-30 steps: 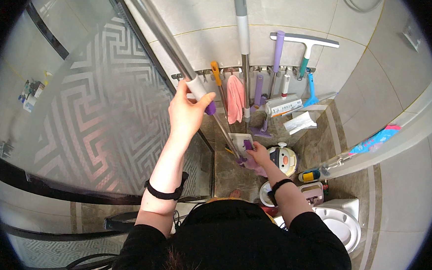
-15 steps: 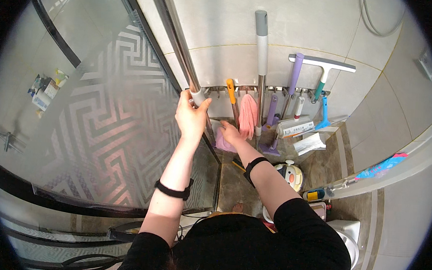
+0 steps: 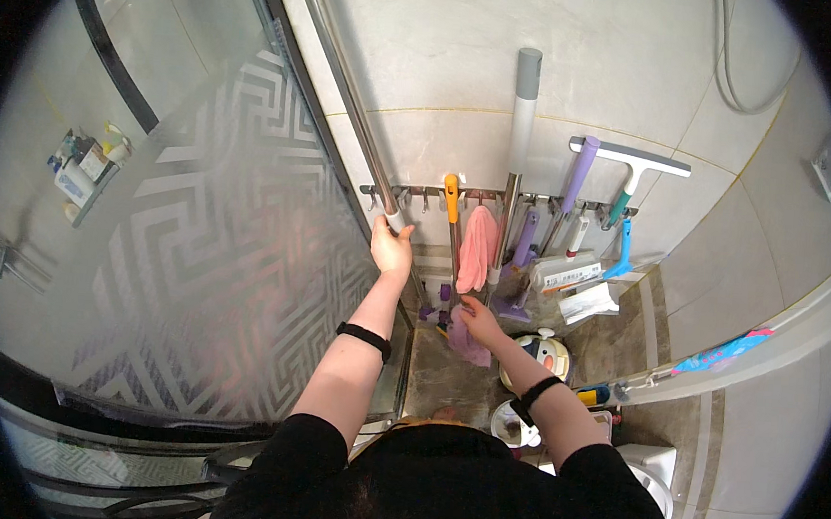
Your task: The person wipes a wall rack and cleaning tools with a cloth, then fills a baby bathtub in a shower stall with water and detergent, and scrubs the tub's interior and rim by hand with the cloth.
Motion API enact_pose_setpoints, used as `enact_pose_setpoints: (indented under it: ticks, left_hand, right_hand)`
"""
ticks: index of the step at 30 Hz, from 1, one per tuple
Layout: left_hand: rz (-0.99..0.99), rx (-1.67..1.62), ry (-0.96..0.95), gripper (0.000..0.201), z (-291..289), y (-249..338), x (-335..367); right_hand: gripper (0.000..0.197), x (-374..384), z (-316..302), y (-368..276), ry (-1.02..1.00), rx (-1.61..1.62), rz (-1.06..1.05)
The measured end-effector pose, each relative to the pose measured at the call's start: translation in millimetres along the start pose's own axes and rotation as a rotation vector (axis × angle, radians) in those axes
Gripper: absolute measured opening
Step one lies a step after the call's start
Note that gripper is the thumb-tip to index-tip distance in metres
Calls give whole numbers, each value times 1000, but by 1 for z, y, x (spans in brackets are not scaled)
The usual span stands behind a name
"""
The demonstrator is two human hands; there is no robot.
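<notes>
A long metal pole (image 3: 351,94) with a purple top end leans along the wall beside the glass door. My left hand (image 3: 392,249) is closed around it near its white collar (image 3: 395,221). To the right and lower down, my right hand (image 3: 484,323) grips a thin purple cloth (image 3: 467,343), which hangs below the fingers. The right fingertips are partly hidden by the hand. Just above that hand, a pink cloth (image 3: 478,249) hangs from the hook rail (image 3: 427,200), next to an orange-handled tool (image 3: 451,200).
A grey-and-white handled pole (image 3: 524,123), a purple-handled tool (image 3: 581,175), a squeegee (image 3: 642,160) and a blue brush (image 3: 622,250) hang along the wall. The patterned glass door (image 3: 235,248) stands at left. A round white container (image 3: 549,351) is on the floor, near a toilet (image 3: 652,474).
My right hand has moved the purple cloth right and lower, away from the pole. My left hand still holds the pole, whose purple top end now shows. The whole view has shifted.
</notes>
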State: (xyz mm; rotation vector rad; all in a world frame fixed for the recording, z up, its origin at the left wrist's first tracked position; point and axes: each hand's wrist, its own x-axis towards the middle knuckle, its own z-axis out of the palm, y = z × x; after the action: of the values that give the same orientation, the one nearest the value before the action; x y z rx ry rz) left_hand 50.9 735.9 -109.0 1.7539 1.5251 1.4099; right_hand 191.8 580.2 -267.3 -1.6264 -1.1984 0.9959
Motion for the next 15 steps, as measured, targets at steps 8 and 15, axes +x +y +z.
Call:
enact_pose_setpoints:
  ticks: [8,15]
  left_hand:
    - [-166,194,-121,39,17,-2,-9]
    - [-322,307,-198,47,29,2,0]
  right_hand:
    - [44,-46,-41,6,89,-44,115]
    - [42,-38,-26,-5,86,179,83]
